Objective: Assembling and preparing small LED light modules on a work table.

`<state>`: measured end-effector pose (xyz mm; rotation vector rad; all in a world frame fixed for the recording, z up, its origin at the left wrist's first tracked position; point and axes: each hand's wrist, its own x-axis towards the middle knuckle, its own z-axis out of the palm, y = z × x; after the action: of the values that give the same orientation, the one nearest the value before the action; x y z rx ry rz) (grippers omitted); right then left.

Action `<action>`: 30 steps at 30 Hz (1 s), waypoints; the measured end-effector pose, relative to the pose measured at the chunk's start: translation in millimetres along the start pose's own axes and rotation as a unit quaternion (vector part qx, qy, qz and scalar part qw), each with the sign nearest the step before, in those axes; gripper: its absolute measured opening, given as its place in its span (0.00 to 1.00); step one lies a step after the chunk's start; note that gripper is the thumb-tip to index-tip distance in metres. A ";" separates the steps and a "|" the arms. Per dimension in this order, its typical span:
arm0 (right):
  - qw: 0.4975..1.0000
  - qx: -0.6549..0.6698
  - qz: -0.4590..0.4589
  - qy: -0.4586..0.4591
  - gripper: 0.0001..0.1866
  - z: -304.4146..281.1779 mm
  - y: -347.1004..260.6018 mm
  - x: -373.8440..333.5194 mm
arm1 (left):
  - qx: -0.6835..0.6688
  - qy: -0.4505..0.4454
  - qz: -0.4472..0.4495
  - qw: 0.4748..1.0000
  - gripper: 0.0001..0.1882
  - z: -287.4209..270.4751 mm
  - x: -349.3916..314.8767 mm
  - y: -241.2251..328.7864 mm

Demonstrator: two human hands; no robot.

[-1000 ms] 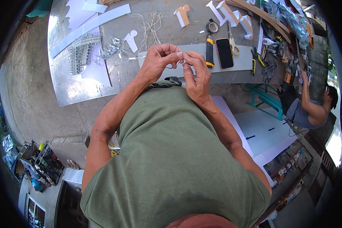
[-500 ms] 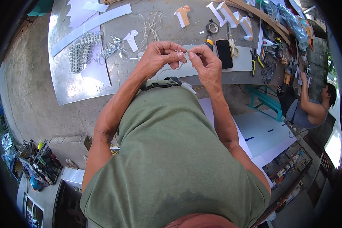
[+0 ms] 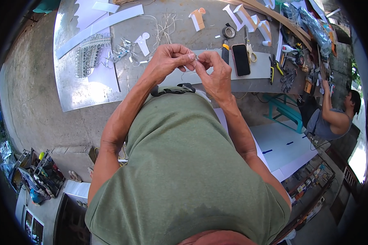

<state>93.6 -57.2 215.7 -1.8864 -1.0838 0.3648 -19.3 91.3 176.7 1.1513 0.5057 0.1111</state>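
Above the table's near edge my hands meet, fingertips almost touching. My left hand (image 3: 167,61) is closed in a pinch, and so is my right hand (image 3: 216,77). Between them they grip a thin pale wire (image 3: 196,58); its exact end is too small to make out. A stretch of it hangs under the left hand. Below the hands lies a long pale strip (image 3: 257,73) of sheet. A phone (image 3: 241,60) with a dark screen rests on it, right of my right hand, beside a yellow-and-black handled tool (image 3: 225,53) and scissors (image 3: 252,55). Loose pale wires (image 3: 166,28) lie beyond my left hand.
A bundle of looped wiring (image 3: 90,53) covers the table's left. White-and-tan cut letter shapes (image 3: 249,20) and a tape roll (image 3: 228,31) lie at the back. Yellow-black pliers (image 3: 272,69) sit to the right. Another person (image 3: 333,118) sits at far right near a teal stool (image 3: 284,110).
My right hand has moved slightly left, closer to my left hand. The wire loop that hung below the hands shows less now.
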 end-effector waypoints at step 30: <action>0.930 0.218 0.262 -0.134 0.09 -33.1 11.9 8.6 | 0.130 -0.086 0.036 0.987 0.12 -12.1 0.4 -3.6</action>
<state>125.4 -71.3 225.6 -1.7179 -0.5731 1.1020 -24.8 100.2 169.6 1.4212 0.3306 0.0080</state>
